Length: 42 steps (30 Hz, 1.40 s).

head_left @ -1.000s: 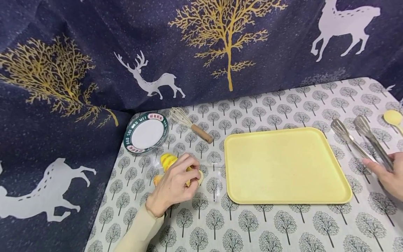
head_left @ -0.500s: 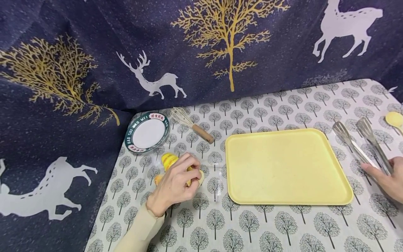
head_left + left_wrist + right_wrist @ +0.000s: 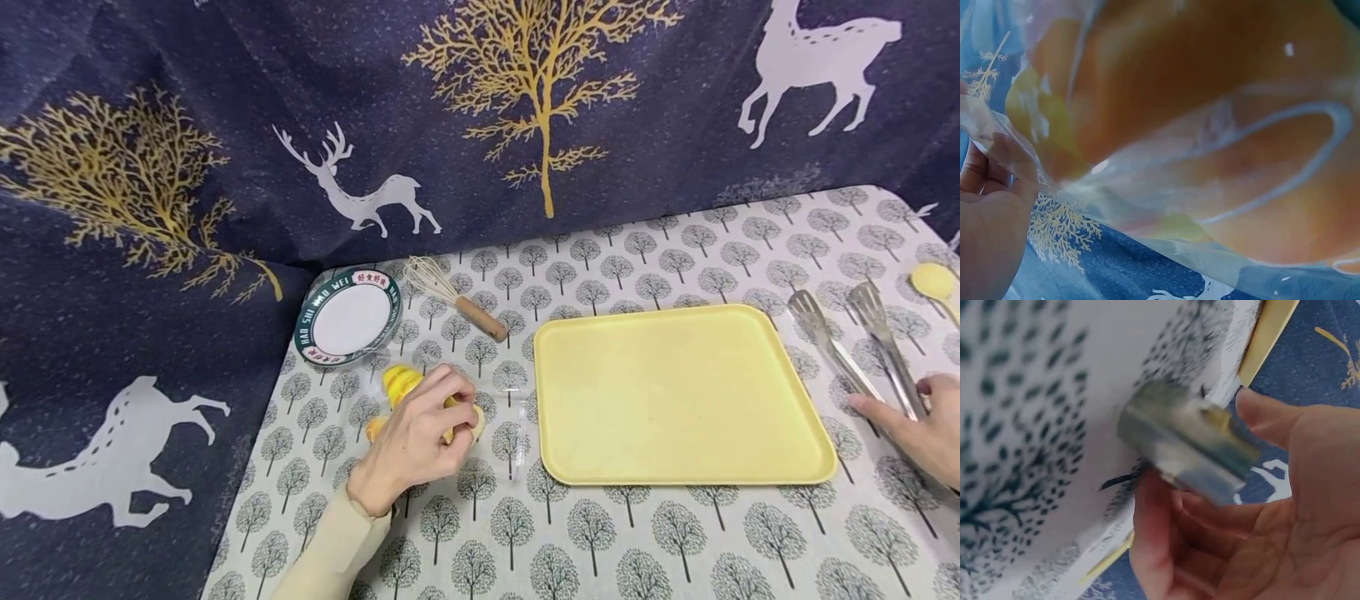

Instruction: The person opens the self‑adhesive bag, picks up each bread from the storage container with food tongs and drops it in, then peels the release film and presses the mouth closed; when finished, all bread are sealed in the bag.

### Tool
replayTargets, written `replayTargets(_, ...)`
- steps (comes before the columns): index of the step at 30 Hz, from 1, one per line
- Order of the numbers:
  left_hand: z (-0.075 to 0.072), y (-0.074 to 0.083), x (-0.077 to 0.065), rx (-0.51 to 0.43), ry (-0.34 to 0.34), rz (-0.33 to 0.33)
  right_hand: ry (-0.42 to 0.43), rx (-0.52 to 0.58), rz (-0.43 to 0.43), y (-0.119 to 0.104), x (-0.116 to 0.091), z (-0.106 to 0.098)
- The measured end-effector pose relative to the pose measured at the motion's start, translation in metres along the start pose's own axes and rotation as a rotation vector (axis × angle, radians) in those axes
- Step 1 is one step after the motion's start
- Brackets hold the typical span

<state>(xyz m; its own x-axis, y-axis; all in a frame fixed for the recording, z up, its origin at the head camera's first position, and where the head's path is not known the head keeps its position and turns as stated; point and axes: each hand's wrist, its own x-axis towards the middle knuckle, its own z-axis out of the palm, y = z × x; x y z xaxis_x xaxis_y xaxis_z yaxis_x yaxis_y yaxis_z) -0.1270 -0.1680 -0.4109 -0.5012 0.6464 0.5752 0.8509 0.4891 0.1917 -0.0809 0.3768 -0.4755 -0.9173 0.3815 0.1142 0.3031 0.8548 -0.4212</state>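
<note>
My right hand [image 3: 926, 429] is closed around the metal tongs [image 3: 892, 354], thumb against an arm and fingers wrapped on the other side. They lie at the right of the table [image 3: 637, 542], just past the 3 o'clock edge of the yellow tray [image 3: 686, 396], their 2 slotted ends well parted and pointing toward 11 o'clock. I judge them light, springy and stiff, smooth enough to slide in my grip; partway along both arms, clear of the slotted ends, seems the best hold.

My left hand [image 3: 423, 429], at 9 o'clock from the tray, has its fingers curled and seems to pinch the clear plastic container [image 3: 517, 437], though they hide the exact contact. Yellow pieces [image 3: 400, 382] show beneath, toward 11 o'clock. The plastic looks thin, slippery and likely to flex, so a gentle grip on its edge should suit.
</note>
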Motion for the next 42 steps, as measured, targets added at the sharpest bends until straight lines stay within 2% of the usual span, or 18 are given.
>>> replayTargets(3,0.000,0.000,-0.001,-0.002,0.003,0.004,0.092,0.027,-0.041,-0.008,-0.009,-0.002)
replayTargets(8,0.000,0.001,-0.001,-0.007,0.002,0.008,0.278,0.163,-0.193,-0.038,-0.028,-0.009)
replayTargets(11,0.001,0.001,-0.002,-0.006,-0.005,0.005,0.228,0.237,-0.226,-0.057,-0.039,-0.017)
replayTargets(15,0.001,0.002,-0.003,-0.006,-0.016,0.001,0.081,0.200,-0.200,-0.079,-0.058,-0.024)
replayTargets(17,0.002,0.002,-0.003,-0.008,-0.017,0.002,0.040,0.168,-0.228,-0.089,-0.068,-0.023)
replayTargets(20,0.002,0.002,-0.004,-0.010,-0.016,0.006,-0.008,0.193,-0.299,-0.109,-0.085,-0.018)
replayTargets(23,0.001,0.002,-0.004,-0.009,-0.018,0.005,-0.024,0.278,-0.378,-0.135,-0.101,-0.008)
replayTargets(26,0.000,0.002,-0.004,-0.007,-0.024,-0.003,-0.077,0.372,-0.443,-0.161,-0.115,0.002)
replayTargets(30,0.000,0.001,-0.002,-0.002,-0.022,-0.001,-0.218,0.504,-0.485,-0.192,-0.130,0.015)
replayTargets(34,0.000,0.000,0.000,-0.006,-0.018,0.009,-0.444,0.617,-0.472,-0.219,-0.143,0.031)
replayTargets(38,0.000,-0.001,0.001,-0.007,-0.021,0.007,-0.721,0.711,-0.379,-0.244,-0.153,0.045)
replayTargets(40,0.000,-0.001,0.002,-0.009,-0.024,0.005,-0.817,0.762,-0.323,-0.256,-0.156,0.052)
replayTargets(42,0.000,-0.001,0.002,-0.014,-0.030,0.000,-0.877,0.817,-0.263,-0.266,-0.157,0.060)
